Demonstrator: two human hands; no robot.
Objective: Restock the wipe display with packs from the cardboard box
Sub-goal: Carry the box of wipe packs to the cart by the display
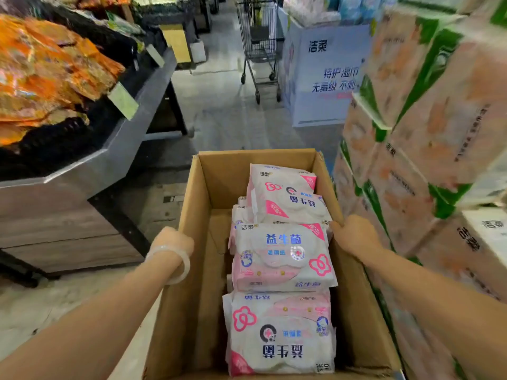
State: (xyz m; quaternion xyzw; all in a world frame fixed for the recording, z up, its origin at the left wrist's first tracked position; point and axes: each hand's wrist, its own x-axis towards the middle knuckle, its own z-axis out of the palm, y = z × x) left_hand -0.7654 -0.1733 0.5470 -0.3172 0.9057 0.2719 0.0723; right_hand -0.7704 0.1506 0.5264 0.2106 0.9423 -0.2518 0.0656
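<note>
An open cardboard box point(197, 204) fills the lower middle of the head view. Inside it lie several pink-and-white wipe packs point(282, 256), stacked along its right side; its left side shows bare cardboard. My left hand point(172, 239), with a pale bangle on the wrist, grips the box's left wall. On the opposite side, my right hand point(354, 234) grips the right wall. A blue-and-white wipe display stand point(321, 75) rises at the far right of the aisle, with packs piled on top.
Stacked tissue cartons point(419, 149) wall the right side, close to the box. At left, a dark display bin point(90, 165) holds orange snack bags. A shopping trolley point(259, 45) stands ahead in the aisle, left of the stand. Grey floor runs between them.
</note>
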